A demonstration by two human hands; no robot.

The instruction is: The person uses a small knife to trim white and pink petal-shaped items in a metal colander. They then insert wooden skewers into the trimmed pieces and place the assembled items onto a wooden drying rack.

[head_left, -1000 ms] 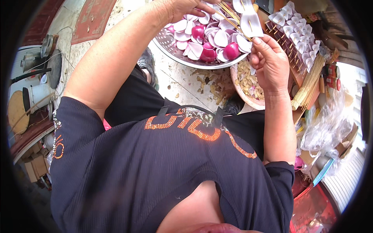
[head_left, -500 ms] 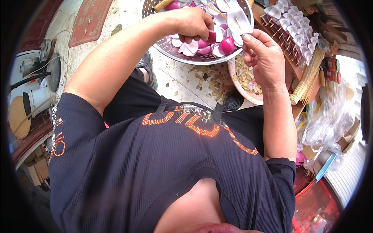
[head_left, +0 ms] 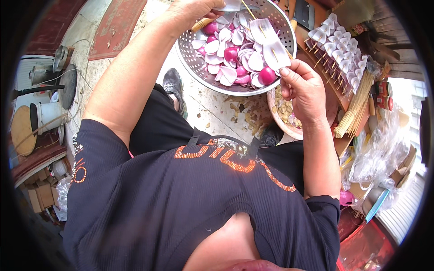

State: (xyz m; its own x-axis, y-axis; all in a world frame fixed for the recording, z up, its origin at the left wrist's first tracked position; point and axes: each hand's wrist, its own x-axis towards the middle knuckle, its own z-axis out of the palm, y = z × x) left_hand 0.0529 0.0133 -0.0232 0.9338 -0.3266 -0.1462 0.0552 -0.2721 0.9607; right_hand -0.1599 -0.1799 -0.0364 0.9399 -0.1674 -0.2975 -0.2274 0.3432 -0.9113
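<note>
Head view: single fisheye camera on the wearer's head, facing steeply down the torso. Near field: dark shirt, close. Far field, top of frame: colander, both hands and floor. Straight edges bend toward the black circular rim. No second view.

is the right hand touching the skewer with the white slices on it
Touching. The head view shows the right hand pinching the lower end of the skewer between thumb and fingertips.
</note>
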